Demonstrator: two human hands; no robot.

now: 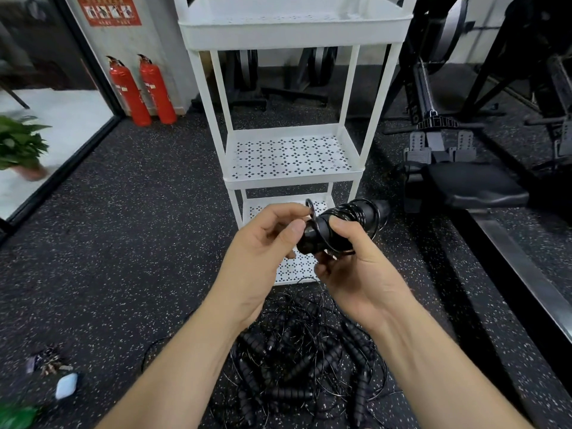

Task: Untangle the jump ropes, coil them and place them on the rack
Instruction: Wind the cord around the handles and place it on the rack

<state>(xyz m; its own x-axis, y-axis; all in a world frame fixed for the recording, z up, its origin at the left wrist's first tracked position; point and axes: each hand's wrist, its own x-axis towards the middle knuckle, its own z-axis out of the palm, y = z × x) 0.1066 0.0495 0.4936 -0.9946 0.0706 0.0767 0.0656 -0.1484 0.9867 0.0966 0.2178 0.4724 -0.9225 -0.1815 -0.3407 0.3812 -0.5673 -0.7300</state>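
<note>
1. Jump rope coiling is the step in hand. One coiled jump rope [343, 224], its black handles laid together with thin cable wound round them, is held in the air in front of the lowest tier of the white rack [294, 181].
2. The right hand [356, 267] grips the handle bundle. Its fingers [322, 269] curl underneath and the thumb presses on top of the windings.
3. The left hand [263, 243] pinches the last cable loop [310, 205] between thumb and forefinger at the near end of the handles. It looks as if the tail is being tucked in.
4. The next move, as I judge it, is to secure that loose end so the springy windings do not slip off. The bundle then goes forward onto a shelf.
5. Each shelf has a raised rim to lift over and corner posts on either side. The middle tier sits straight ahead between its posts.
6. A tangled pile of ropes [303, 360] lies on the floor just below the hands, reaching the foot of the rack. Most of the task seems to remain.
7. Open speckled floor lies to the left. The rowing machine [470, 187] crowds the right side, near the rack. Two fire extinguishers [142, 91] stand well apart by the wall.
</note>
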